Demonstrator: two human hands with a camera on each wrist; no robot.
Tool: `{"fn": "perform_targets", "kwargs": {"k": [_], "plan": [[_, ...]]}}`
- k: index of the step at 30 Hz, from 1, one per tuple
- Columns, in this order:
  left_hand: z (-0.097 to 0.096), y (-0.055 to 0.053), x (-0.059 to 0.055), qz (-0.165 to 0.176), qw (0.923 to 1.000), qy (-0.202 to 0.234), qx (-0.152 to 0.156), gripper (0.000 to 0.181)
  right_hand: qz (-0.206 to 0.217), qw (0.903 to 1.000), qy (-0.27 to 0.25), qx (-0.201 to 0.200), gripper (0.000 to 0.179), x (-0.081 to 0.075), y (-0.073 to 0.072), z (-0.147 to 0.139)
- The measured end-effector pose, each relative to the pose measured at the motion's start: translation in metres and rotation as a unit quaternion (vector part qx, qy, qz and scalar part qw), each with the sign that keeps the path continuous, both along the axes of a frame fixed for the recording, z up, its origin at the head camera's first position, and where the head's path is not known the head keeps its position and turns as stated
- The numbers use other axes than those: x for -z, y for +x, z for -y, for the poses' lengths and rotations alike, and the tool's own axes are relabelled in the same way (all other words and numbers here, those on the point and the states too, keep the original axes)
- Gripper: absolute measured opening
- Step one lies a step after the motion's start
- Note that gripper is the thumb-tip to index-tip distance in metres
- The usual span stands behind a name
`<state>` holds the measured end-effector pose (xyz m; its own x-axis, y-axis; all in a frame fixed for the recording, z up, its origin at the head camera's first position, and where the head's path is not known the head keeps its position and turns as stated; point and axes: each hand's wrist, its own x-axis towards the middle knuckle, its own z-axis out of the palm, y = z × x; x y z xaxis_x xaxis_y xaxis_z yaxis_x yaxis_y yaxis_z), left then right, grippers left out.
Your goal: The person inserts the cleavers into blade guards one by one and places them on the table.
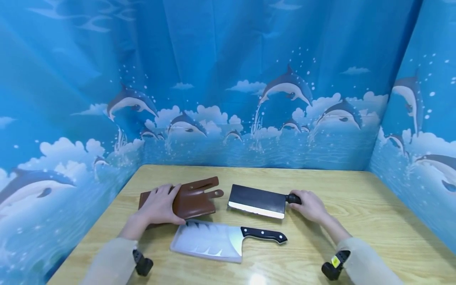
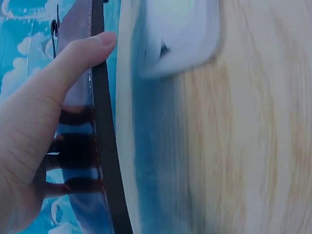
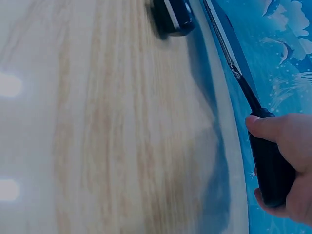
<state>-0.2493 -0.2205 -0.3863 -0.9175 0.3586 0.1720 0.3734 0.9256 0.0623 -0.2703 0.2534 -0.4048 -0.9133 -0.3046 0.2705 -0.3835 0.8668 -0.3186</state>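
The left grip (image 1: 159,206) and right grip (image 1: 310,205) were bare hands. Behind the left one, past the uncovered wrist, began a plain off-white left sleeve (image 1: 112,261); a matching right sleeve (image 1: 370,263) sat behind the other. At each cuff, on the inner side, was a black mount: the left camera (image 1: 144,266) blocky, the right camera (image 1: 331,271) similar, with a yellow label (image 1: 335,261).

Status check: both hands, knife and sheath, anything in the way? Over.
Left hand holds brown sheath. Right hand grips black knife by its handle, knife unsheathed. Second knife lies on the near side, not between them.
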Motion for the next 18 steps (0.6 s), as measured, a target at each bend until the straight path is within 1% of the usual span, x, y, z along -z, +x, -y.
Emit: {"fn": "perform_targets", "kwargs": {"k": [6,11,18], "plan": [[-0.019,0.003,-0.006,0.006,0.9999,0.000,0.010,0.120,0.000,0.9999,-0.014,0.002,0.031,-0.009,0.006,0.000],[-0.031,0.005,-0.011,-0.007,0.9996,-0.009,0.026,0.118,-0.014,0.9997,-0.018,-0.002,0.029,-0.015,0.009,0.002],[-0.042,0.005,-0.012,-0.026,0.9978,-0.038,0.048,0.118,-0.039,0.9989,-0.017,-0.020,0.027,-0.019,0.013,0.007]]}}
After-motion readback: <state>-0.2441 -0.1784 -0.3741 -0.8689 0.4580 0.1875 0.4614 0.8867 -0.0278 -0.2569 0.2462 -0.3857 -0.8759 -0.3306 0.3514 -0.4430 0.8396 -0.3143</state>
